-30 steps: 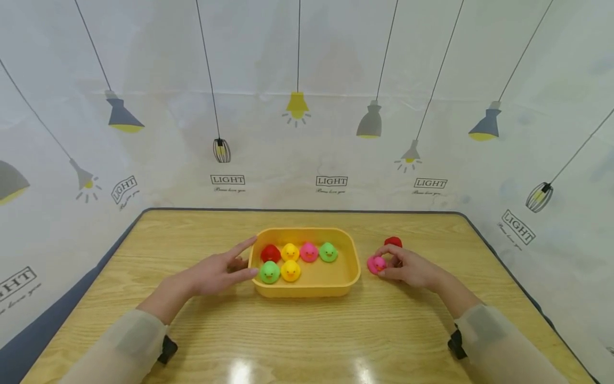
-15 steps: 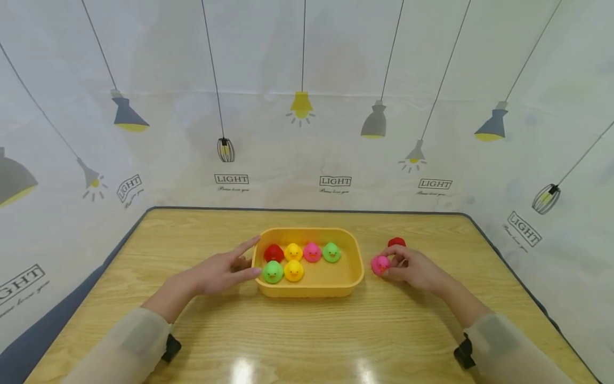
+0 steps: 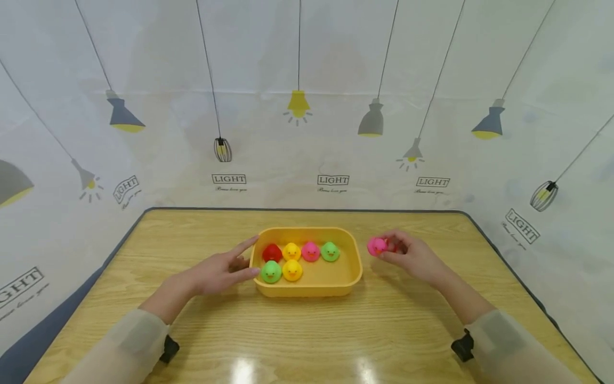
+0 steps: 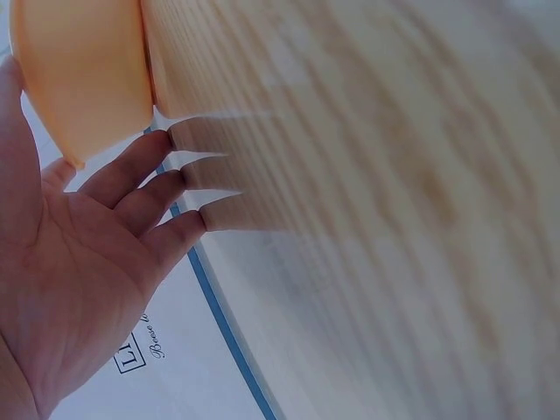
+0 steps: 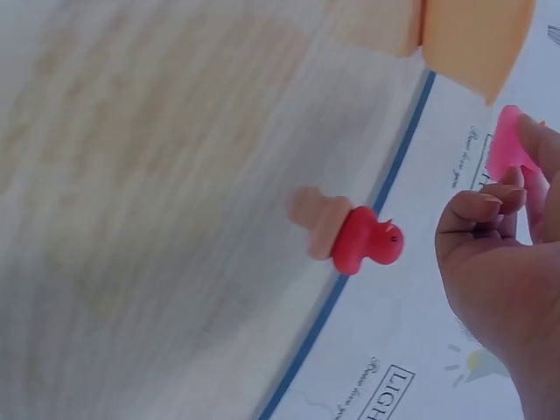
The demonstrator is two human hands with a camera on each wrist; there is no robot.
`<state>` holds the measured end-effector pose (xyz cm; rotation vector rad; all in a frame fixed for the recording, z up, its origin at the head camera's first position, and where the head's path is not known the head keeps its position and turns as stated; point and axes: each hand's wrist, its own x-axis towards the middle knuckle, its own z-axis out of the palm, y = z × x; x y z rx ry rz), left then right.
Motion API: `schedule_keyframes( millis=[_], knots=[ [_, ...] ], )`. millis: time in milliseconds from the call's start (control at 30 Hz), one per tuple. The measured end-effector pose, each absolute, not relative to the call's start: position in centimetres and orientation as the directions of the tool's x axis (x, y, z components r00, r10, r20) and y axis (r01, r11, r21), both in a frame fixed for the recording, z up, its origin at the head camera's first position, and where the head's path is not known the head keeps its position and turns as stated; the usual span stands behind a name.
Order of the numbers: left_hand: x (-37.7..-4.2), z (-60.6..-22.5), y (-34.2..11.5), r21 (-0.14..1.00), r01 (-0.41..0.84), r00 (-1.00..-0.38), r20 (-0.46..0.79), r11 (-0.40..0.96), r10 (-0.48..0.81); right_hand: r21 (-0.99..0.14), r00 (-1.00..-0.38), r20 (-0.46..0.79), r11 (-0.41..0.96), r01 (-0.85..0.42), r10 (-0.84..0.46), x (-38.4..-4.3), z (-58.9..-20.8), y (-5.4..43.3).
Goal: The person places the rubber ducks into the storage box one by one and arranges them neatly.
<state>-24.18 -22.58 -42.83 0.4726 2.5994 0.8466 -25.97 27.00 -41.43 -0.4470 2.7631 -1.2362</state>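
Observation:
My right hand (image 3: 408, 255) pinches a pink rubber duck (image 3: 376, 246) between thumb and fingers, right of a yellow tray (image 3: 307, 292). In the right wrist view that pink duck (image 5: 509, 144) is above the table. A red rubber duck (image 5: 359, 241) stands on the table behind the right hand, mostly hidden by the fingers in the head view. My left hand (image 3: 218, 273) touches the tray's left end with extended thumb and index finger; its other fingers rest on the table in the left wrist view.
Inside the tray are a red duck (image 3: 272, 253), yellow ducks (image 3: 292, 270), a pink duck (image 3: 310, 252) and green ducks (image 3: 330, 252). A wooden table (image 3: 307, 336) lies under everything. A printed cloth (image 3: 268, 122) hangs around its back and sides.
My right hand has lifted the pink duck off the table and carried it away from me, now in front of the red duck. The left hand and tray stay in place.

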Motion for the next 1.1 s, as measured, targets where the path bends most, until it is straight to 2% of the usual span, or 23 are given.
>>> schedule_keyframes(
  millis=[267, 567, 900, 1100],
  knots=[
    [-24.1, -42.6, -22.6, 0.612, 0.195, -0.878, -0.240, 0.766, 0.415, -0.760, -0.949, 0.096, 0.594, -0.264, -0.299, -25.9, -39.9, 25.4],
    [-24.0, -42.7, -22.6, 0.614, 0.189, -0.879, -0.242, 0.766, 0.410, -0.769, -0.924, 0.129, 0.553, -0.322, -0.359, -26.4, -39.5, 22.4],
    [-24.0, -42.6, -22.6, 0.614, 0.193, -0.877, -0.242, 0.765, 0.415, -0.766, -0.892, 0.162, 0.516, -0.384, -0.423, -26.5, -40.3, 19.4],
    [-24.1, -42.7, -22.6, 0.614, 0.195, -0.877, -0.240, 0.765, 0.416, -0.739, -0.878, 0.148, 0.539, -0.405, -0.456, -26.6, -40.7, 18.1]
  ],
)
